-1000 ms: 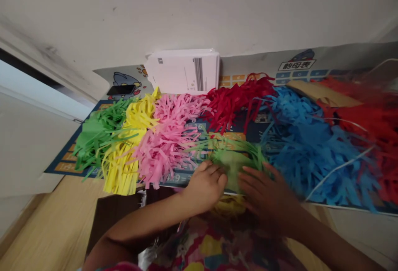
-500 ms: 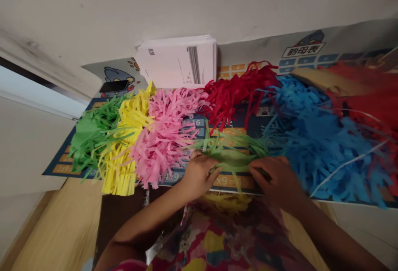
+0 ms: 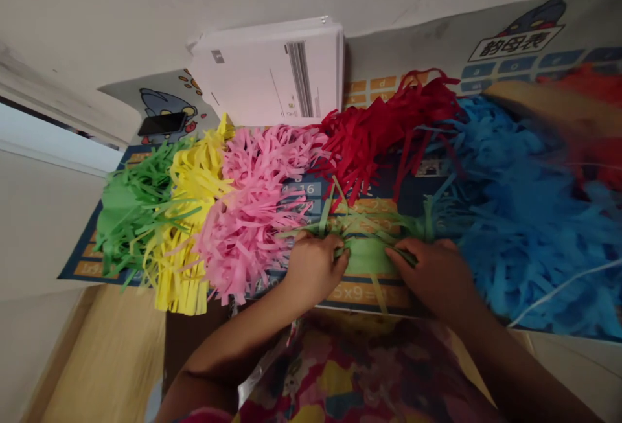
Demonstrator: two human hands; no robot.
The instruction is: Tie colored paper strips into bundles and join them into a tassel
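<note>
Both hands [image 3: 315, 266] curled closed, pinching lt grn paper [image 3: 370, 258] btwn, forearms [image 3: 253, 329] angled in

Pale green paper [image 3: 367, 257], pink fringe [image 3: 243, 228], blue fringe [image 3: 539, 222], patchy multicoloured clothing [image 3: 340, 371], navy poster [image 3: 412, 195] with orange boxes [image 3: 354, 293]

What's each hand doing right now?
Left hand: closed, holding the light green paper.
Right hand: closed, holding the same paper's other end.

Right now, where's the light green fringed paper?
In the head view, the light green fringed paper is below centre, held in the left hand and right hand, right of pink fringed paper and left of blue fringed paper.
</note>
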